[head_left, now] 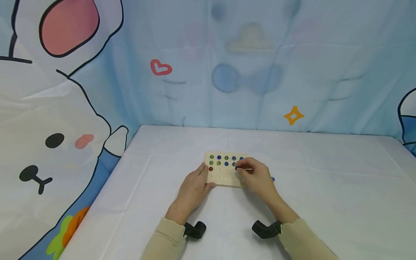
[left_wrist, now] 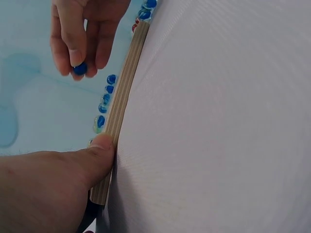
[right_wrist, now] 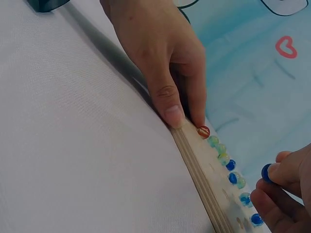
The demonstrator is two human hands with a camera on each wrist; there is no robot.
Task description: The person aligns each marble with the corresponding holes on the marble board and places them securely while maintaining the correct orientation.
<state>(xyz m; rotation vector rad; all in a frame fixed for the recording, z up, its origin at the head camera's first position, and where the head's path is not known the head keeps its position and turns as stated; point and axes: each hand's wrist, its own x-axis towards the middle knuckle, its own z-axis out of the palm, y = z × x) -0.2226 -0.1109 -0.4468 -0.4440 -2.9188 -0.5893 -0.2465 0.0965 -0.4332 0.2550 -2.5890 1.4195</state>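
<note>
A pale wooden board [head_left: 225, 180] with rows of shallow round hollows lies on the table. Glass marbles [head_left: 226, 163] fill its two far rows, mostly green and blue, and a reddish marble [head_left: 211, 169] sits at the left of the third row. My left hand [head_left: 193, 190] grips the board's near left corner, thumb [right_wrist: 173, 115] against the front edge and fingers along the left side. Above the right part of the board, my right hand [head_left: 259, 180] pinches a dark blue marble [left_wrist: 80, 69] between thumb and fingertips.
Past the board's right end are more marbles [left_wrist: 146, 12], partly hidden in the head view by my right hand; one blue marble [head_left: 273, 179] shows there. White cloth [head_left: 334, 187] covers the table. A printed blue curtain [head_left: 200, 103] hangs along its back edge.
</note>
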